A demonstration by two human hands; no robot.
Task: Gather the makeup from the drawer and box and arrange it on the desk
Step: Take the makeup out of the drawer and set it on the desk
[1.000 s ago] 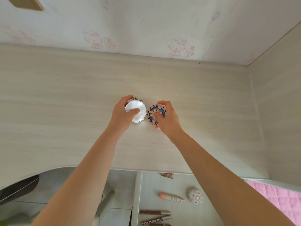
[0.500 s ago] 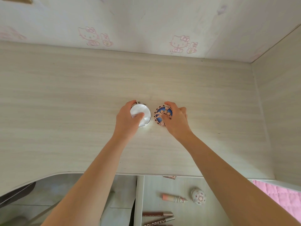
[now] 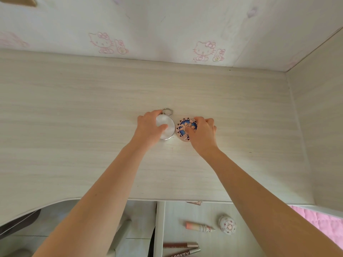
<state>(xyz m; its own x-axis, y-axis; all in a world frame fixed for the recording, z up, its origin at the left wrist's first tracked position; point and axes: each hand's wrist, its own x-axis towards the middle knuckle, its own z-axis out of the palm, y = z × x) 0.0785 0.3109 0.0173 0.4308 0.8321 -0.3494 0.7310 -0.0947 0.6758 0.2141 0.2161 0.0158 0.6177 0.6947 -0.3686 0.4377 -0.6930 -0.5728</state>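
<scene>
Two round compacts lie side by side in the middle of the pale wooden desk (image 3: 74, 127). My left hand (image 3: 148, 127) grips the silver compact (image 3: 167, 129), thumb on its lid; a metal ring (image 3: 168, 111) sticks out at its far edge. My right hand (image 3: 203, 133) holds the blue and rose-gold patterned compact (image 3: 182, 129), thumb on top, fingers round its right rim. Below the desk edge the open drawer (image 3: 204, 243) holds a pink lip tube (image 3: 198, 226), a small round floral compact (image 3: 228, 224) and two brown tubes (image 3: 181, 247).
A wall with pink cartoon cat stickers (image 3: 204, 51) runs behind the desk. A side panel (image 3: 319, 117) closes off the right. Pink quilted fabric (image 3: 323, 225) shows at the lower right, and a dark chair edge (image 3: 18, 222) at the lower left.
Both compacts went from lifted and tilted in my hands to lying flat on the desk, side by side. My hands stay on them.
</scene>
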